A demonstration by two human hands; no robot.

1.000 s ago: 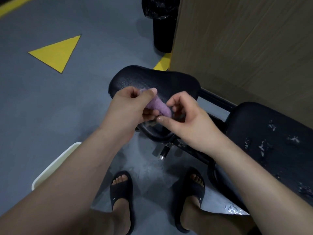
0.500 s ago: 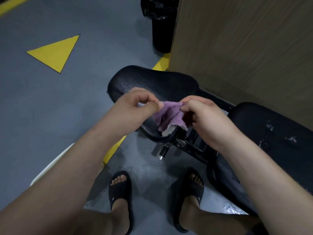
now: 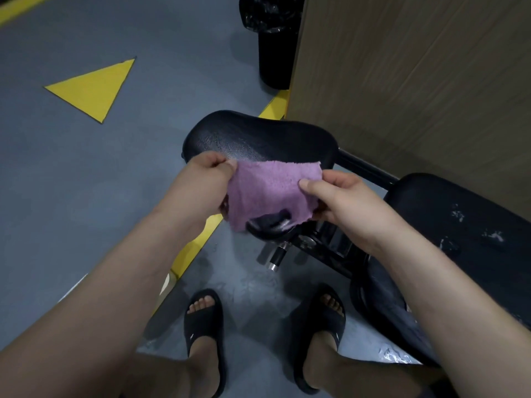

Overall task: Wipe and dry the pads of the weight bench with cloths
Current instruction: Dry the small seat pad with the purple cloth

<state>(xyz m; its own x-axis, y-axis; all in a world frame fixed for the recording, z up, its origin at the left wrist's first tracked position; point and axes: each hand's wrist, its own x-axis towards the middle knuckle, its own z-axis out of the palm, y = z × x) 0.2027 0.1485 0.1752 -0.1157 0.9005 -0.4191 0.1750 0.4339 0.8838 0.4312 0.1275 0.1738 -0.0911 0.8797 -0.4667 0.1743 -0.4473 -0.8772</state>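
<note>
A purple cloth [image 3: 267, 191] is spread flat between my hands, held above the near edge of the black seat pad [image 3: 258, 136]. My left hand [image 3: 207, 179] pinches its left corner. My right hand [image 3: 336, 196] pinches its right edge with thumb on top. The seat pad shines with a wet film. The longer black back pad [image 3: 465, 225] lies to the right, with white wet smears on it.
A wooden panel [image 3: 402, 81] rises right behind the bench. A black bin [image 3: 273, 38] with a liner stands at the back. The bench's black frame and a knob [image 3: 275, 257] sit below the seat. The floor under my sandalled feet looks wet. A white tub edge [image 3: 71, 288] shows by my left arm.
The cloth was bunched small between my hands a second ago. My hands have pulled apart and opened it out into a flat sheet over the seat pad.
</note>
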